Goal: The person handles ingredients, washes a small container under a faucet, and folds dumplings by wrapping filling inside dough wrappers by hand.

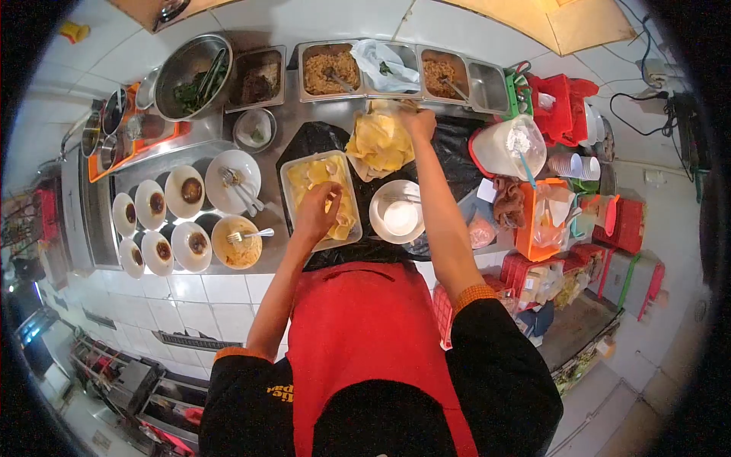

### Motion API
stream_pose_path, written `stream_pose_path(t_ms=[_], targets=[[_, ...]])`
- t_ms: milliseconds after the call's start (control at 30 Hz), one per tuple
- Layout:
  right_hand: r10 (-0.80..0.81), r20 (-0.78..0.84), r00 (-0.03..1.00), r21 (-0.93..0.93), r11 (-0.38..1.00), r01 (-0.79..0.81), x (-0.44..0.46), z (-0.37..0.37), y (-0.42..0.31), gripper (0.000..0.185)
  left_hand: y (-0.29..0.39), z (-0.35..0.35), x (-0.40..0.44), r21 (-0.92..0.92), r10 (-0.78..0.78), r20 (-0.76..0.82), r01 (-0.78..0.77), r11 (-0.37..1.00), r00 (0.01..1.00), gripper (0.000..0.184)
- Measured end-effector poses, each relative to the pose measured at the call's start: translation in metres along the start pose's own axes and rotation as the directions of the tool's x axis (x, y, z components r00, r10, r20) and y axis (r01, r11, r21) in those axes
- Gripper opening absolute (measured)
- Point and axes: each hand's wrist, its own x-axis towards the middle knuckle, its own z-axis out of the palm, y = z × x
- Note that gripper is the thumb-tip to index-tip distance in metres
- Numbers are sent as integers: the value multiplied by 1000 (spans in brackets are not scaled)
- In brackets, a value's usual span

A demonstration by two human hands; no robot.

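Observation:
My left hand (316, 212) is over a white rectangular tray (285, 183) holding flat yellow pieces that look like dough wrappers (344, 217). Its fingers are curled down, and whatever they grip is hidden. Farther up, my right hand (415, 123) is at the top edge of a heaped pile of yellow wrappers (379, 145). Its fingers are bent and partly blurred, so what lies between them is unclear. The pile stands on black plastic (449, 152). Below it, near my right forearm, a white bowl (377, 199) contains a smaller round white item and a utensil.
Several bowls with dark sauce (184, 192) stand at left, beside a bowl with a fork (237, 255). Metal pans of minced filling (329, 70) line the back. A tub of white powder (509, 148) and an orange basket (533, 247) are at right.

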Motion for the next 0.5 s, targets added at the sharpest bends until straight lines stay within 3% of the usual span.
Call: stream_pose_path(t_ms=[67, 167, 233, 367, 400, 433, 500], targets=[[-29, 3, 1000, 3, 1000, 29, -5, 0, -2, 62, 4, 3, 11, -12, 24, 2, -24, 1000, 1000, 15], [-85, -146, 986, 18, 996, 88, -11, 1, -2, 58, 9, 7, 26, -31, 58, -3, -59, 998, 998, 16], [-309, -219, 926, 82, 939, 333, -18, -4, -3, 55, 14, 9, 35, -36, 72, -7, -72, 997, 997, 16], [-382, -196, 903, 129, 903, 410, -33, -22, -6, 52, 20, 15, 54, -91, 98, -65, -104, 990, 993, 17], [-396, -203, 896, 218, 874, 435, -33, -26, -2, 52, 21, 16, 59, -106, 125, -84, -134, 985, 989, 16], [-409, -212, 887, 305, 835, 458, -33, -30, 2, 52, 22, 18, 63, -105, 124, -87, -133, 985, 988, 16], [-439, -219, 871, 273, 830, 487, -38, -44, 7, 53, 25, 22, 72, -225, 4, -97, -26, 974, 995, 15]])
